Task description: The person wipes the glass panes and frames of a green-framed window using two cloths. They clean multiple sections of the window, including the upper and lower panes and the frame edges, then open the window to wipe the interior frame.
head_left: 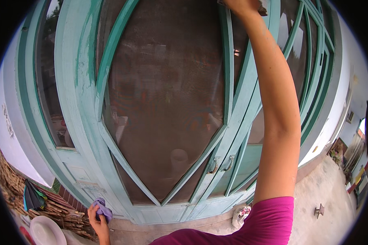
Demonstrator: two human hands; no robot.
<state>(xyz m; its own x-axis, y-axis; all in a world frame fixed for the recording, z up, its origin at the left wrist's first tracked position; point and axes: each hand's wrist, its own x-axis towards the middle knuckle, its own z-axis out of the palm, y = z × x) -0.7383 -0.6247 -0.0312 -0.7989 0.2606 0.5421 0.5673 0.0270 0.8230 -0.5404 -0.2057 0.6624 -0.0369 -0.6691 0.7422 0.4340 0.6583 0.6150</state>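
My left hand (pixel 96 220) is closed on a bunched purple cloth (pixel 104 210), low at the left, beside the bottom of the green door frame. Raised high along the door, my right arm ends at the top edge of the view. There my right hand (pixel 242 5) closes round a greyish-brown thing (pixel 263 8); its ends show on both sides, but the picture cuts it off and its kind is unclear. It lies against the upper frame of the teal double door (pixel 245 90). Dark glass (pixel 167 94) fills the left door leaf behind diamond-shaped bars, with darker fresh-looking green streaks at upper left.
Two metal handles (pixel 213 165) sit at the door's middle. At lower left are stacked sticks (pixel 65 216), a dark folded umbrella (pixel 33 197) and a pale basin (pixel 47 232). A white bag (pixel 240 216) stands by the door foot; a small metal object (pixel 319 210) lies on the concrete floor.
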